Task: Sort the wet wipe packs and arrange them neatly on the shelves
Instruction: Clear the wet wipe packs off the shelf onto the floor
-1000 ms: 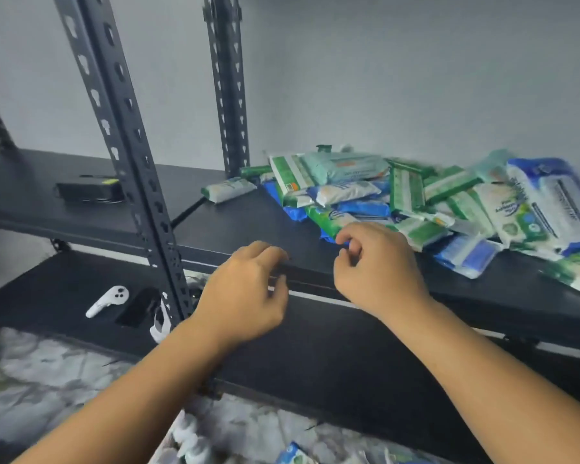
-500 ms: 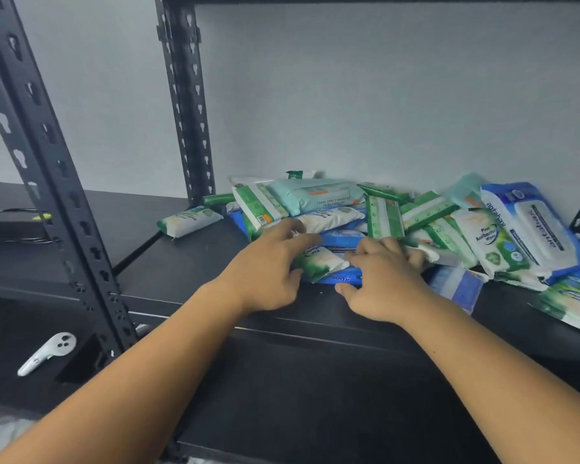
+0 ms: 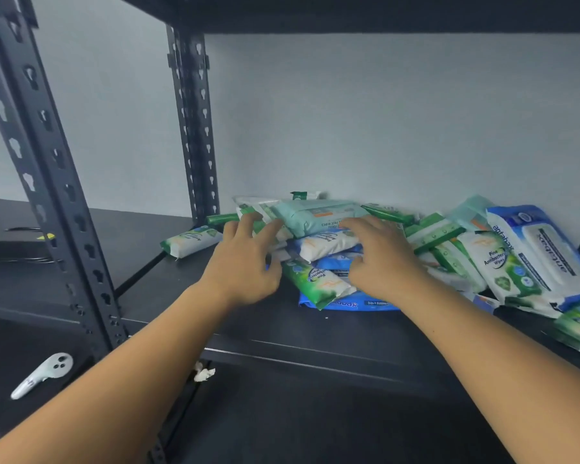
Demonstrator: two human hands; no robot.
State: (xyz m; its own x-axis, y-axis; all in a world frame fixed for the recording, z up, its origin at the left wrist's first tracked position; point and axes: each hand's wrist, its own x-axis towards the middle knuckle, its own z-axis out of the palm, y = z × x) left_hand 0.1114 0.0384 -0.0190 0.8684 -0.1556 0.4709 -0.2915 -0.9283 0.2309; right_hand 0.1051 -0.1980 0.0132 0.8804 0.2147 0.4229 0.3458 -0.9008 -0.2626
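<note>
A loose heap of wet wipe packs lies on the black shelf [image 3: 255, 326] against the wall. A pale teal pack [image 3: 315, 216] tops the heap, over white, green and blue packs. A large blue-and-white pack [image 3: 543, 256] leans at the right. One small white-green pack [image 3: 191, 241] lies apart at the left. My left hand [image 3: 245, 262] rests with spread fingers at the left side of the heap, fingertips by the teal pack. My right hand [image 3: 379, 259] is spread over the middle of the heap. Neither hand encloses a pack.
Black perforated uprights stand at the left front [image 3: 47, 182] and at the back [image 3: 195, 128]. Another shelf board [image 3: 349, 11] runs overhead. A white controller [image 3: 44, 373] lies on the lower shelf at the left. A dark flat device [image 3: 14, 236] sits on the neighbouring shelf.
Both hands moved from the shelf's front edge up into the heap and spread their fingers. The camera tilted upward and closer to the shelf.
</note>
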